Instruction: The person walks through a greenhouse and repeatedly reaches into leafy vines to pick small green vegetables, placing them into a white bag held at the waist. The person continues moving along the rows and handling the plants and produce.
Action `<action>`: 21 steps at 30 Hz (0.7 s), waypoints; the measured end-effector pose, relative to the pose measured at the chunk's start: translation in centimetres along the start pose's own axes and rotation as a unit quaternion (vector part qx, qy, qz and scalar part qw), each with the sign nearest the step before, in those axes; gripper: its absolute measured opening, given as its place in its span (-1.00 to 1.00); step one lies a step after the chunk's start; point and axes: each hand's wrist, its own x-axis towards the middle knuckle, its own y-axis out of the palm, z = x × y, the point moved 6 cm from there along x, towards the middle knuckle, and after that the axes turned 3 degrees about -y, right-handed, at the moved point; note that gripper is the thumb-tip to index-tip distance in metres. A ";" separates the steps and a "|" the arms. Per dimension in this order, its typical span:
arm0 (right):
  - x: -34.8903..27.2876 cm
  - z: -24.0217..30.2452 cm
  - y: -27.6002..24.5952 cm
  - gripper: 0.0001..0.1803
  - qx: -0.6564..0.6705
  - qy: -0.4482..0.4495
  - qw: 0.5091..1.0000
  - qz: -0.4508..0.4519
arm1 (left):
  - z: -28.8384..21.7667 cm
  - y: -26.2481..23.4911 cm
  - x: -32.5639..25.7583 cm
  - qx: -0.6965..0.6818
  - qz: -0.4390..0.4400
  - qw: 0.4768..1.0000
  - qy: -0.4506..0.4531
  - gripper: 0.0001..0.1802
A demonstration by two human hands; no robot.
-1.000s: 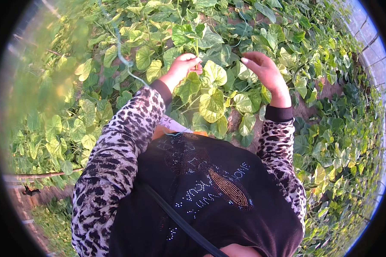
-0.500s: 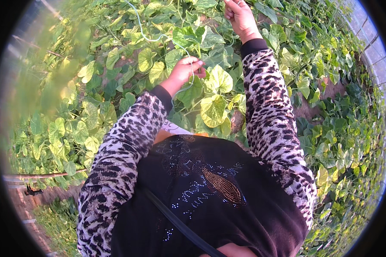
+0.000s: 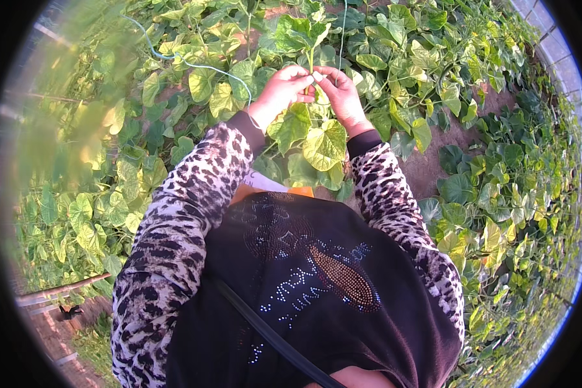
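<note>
Foliage [image 3: 491, 174]: green and yellowing vine leaves on every side of the stem [image 3: 312, 61], which is the landmark here.
Patterned sleeves [image 3: 181, 207]: both reach up from below the stem, one to each side.
Leafy tip [image 3: 294, 33]: at the stem's upper end, above both hands.
Left hand [image 3: 282, 92]: just left of the stem, thumb and fingers closed in a pinch on it.
Right hand [image 3: 344, 100]: just right of the stem, fingers drawn together — they appear to grip the right strand.
Stem: upright between the hands; the step in hand looks like bringing stem and string together at one point.
Right strand [image 3: 341, 39]: hangs straight, right of the stem, down to the right hand.
Left strand [image 3: 207, 67]: curves slackly left of the stem to the left wrist; whether it joins the other, I cannot tell.
Fingertips [image 3: 317, 76]: they meet at the stem — the next move likely calls for a light, steady left pinch while the right guides string without bending the stem.
</note>
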 end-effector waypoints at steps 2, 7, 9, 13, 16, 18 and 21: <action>-0.2 0.4 -0.9 -0.76 -0.042 -0.037 0.998 -0.020 | 0.0 0.9 0.3 0.007 0.000 1.000 0.011 -0.82; -2.5 5.1 -1.7 -0.80 -0.400 -0.120 0.900 -0.125 | 0.4 2.6 0.5 0.018 0.036 0.999 -0.001 -0.81; -2.8 6.1 -3.0 -0.85 -0.392 -0.156 0.883 -0.205 | 0.9 2.3 0.7 0.044 0.031 0.999 0.002 -0.81; -3.7 8.8 -4.3 -0.66 -0.443 -0.165 0.844 -0.254 | 0.7 2.4 0.6 0.007 -0.018 1.000 0.002 -0.86; -6.2 7.7 -4.1 -0.55 -0.429 -0.255 0.844 -0.198 | 1.1 2.5 1.8 0.011 -0.018 1.000 -0.003 -0.84; -8.3 6.1 -2.5 -0.81 -0.463 -0.348 0.806 -0.121 | 1.3 2.8 2.2 0.018 -0.035 0.999 -0.025 -0.79; -9.3 3.5 -0.9 -0.87 -0.418 -0.280 0.862 -0.066 | 1.6 3.5 3.2 0.039 0.014 0.999 -0.011 -0.81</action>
